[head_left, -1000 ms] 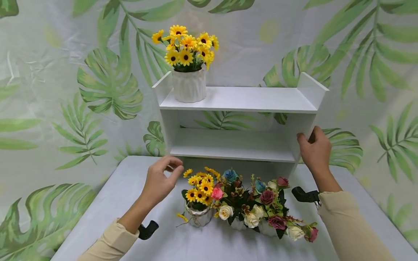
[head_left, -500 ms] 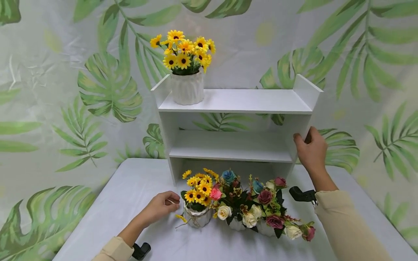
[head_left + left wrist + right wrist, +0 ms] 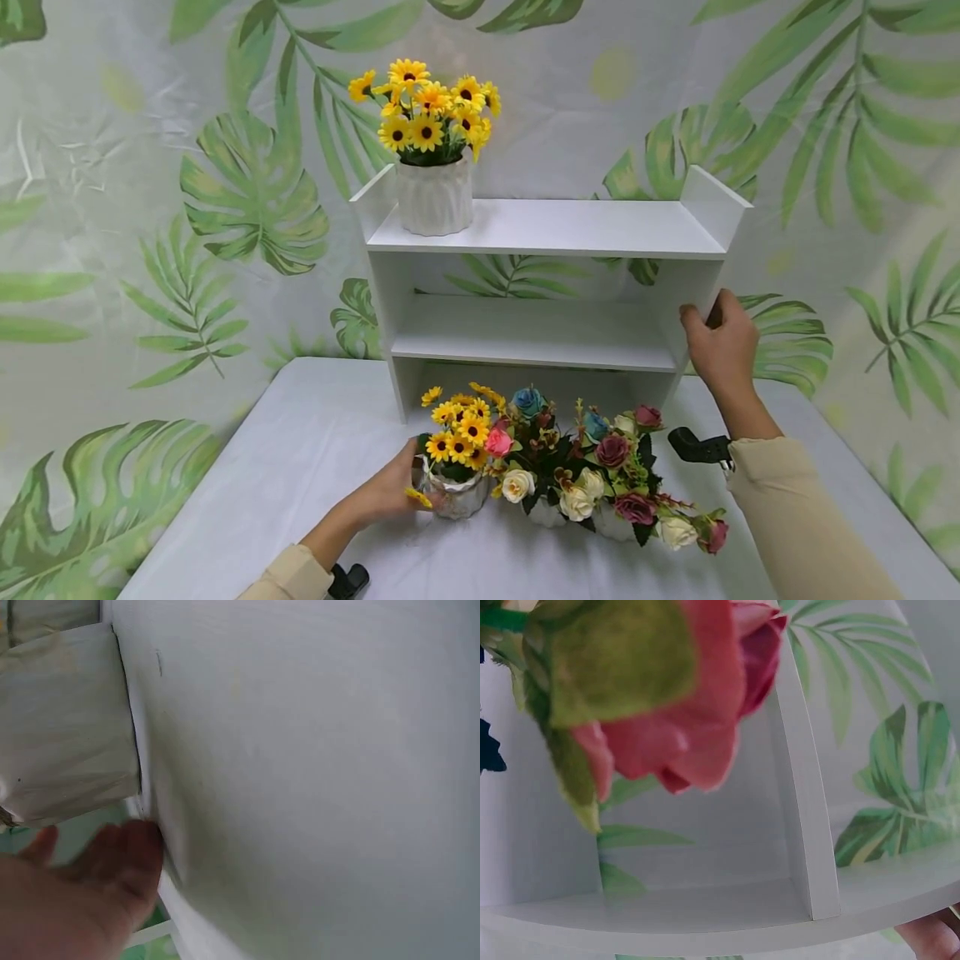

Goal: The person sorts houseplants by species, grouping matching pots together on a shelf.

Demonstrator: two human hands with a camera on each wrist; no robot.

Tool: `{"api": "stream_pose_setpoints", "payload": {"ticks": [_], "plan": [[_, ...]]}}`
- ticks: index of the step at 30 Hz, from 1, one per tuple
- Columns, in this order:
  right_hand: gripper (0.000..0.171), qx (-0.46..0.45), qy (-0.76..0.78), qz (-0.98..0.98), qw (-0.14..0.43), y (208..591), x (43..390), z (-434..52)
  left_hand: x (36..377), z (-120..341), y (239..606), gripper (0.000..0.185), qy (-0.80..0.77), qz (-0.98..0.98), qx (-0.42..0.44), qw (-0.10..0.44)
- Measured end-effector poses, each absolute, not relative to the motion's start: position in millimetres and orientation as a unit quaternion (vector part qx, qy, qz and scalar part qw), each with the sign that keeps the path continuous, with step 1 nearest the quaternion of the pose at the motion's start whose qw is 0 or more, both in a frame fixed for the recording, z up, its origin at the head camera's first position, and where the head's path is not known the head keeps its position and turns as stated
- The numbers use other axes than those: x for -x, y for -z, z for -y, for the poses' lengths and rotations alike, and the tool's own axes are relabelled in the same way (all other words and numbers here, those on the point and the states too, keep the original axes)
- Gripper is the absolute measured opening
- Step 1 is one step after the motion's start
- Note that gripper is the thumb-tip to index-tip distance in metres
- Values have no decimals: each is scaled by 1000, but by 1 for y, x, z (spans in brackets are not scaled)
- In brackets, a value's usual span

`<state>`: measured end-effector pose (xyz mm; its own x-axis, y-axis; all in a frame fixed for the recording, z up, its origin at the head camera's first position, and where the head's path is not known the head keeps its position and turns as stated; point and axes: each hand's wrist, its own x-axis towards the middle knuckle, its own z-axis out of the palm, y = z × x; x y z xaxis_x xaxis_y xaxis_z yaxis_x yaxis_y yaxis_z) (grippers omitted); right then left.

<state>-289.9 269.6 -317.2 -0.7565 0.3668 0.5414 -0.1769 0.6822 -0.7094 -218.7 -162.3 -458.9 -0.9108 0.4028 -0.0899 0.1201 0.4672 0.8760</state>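
Note:
At the front of the table, my left hand (image 3: pixel 393 483) is at the left side of a white pot of yellow sunflowers (image 3: pixel 457 433). In the left wrist view its fingers (image 3: pixel 139 840) lie close to a pale pot (image 3: pixel 67 724), low over the white cloth; whether they touch it I cannot tell. My right hand (image 3: pixel 723 346) holds the right side panel of a white shelf unit (image 3: pixel 547 229), thumb at the front edge, other fingers mostly hidden behind. Only a bit of that right hand (image 3: pixel 930 934) shows in the right wrist view, at the shelf's edge.
Another white pot of sunflowers (image 3: pixel 435 196) stands on the top shelf, at its left end. Mixed artificial roses (image 3: pixel 611 454) in white pots crowd the table right of the lower sunflowers. A pink rose (image 3: pixel 682 697) blocks part of the right wrist view.
My left hand has come down from beside the shelf's left side to the lower sunflower pot, then moved right against its side. The right hand keeps its place on the shelf.

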Motion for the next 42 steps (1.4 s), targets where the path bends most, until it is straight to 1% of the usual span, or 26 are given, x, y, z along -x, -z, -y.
{"api": "stream_pose_setpoints", "payload": {"ticks": [7, 12, 17, 20, 25, 28, 34, 42], "plan": [[36, 55, -392, 852, 342, 318, 290, -270, 217, 160, 458, 110, -556, -781, -176, 223], [38, 54, -397, 851, 340, 317, 291, -270, 216, 167, 460, 115, -571, -761, -180, 251], [38, 55, -396, 851, 340, 317, 291, -269, 217, 173, 461, 115, -585, -743, -186, 267], [38, 57, -395, 851, 341, 317, 290, -268, 217, 171, 461, 111, -587, -748, -177, 253], [38, 60, -395, 849, 346, 318, 291, -268, 217, 160, 462, 99, -572, -777, -174, 194], [38, 61, -394, 850, 344, 318, 291, -269, 218, 154, 463, 96, -569, -783, -186, 167], [36, 64, -393, 848, 350, 318, 292, -269, 219, 151, 463, 101, -577, -776, -193, 167], [40, 65, -394, 850, 343, 318, 293, -269, 221, 147, 466, 94, -582, -773, -189, 164]]}}
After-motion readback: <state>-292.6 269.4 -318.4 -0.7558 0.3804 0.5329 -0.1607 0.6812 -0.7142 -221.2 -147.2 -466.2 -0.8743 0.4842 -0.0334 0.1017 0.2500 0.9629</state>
